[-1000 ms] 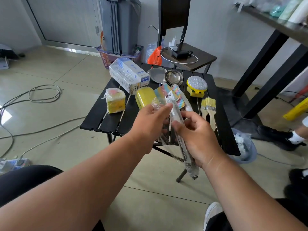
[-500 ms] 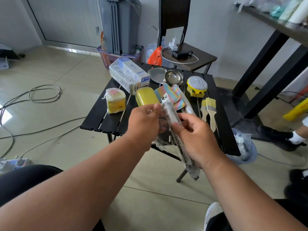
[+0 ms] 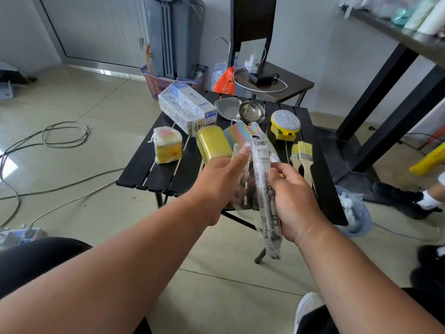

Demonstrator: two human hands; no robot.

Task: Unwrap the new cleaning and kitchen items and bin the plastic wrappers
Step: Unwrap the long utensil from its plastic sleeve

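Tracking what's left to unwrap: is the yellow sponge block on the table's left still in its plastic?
Still wrapped: clear, crinkled film covers the sponge block, bunched at its left corner.

The right hand (image 3: 292, 201) holds a long printed plastic packet (image 3: 263, 179) in its grip, nearly upright. The left hand (image 3: 220, 182) pinches loose clear wrapper (image 3: 240, 189) just left of that grip. Beyond the grip, on the black tabletop (image 3: 144, 174), lie a yellow sponge (image 3: 213, 143) and two brushes (image 3: 302, 155).
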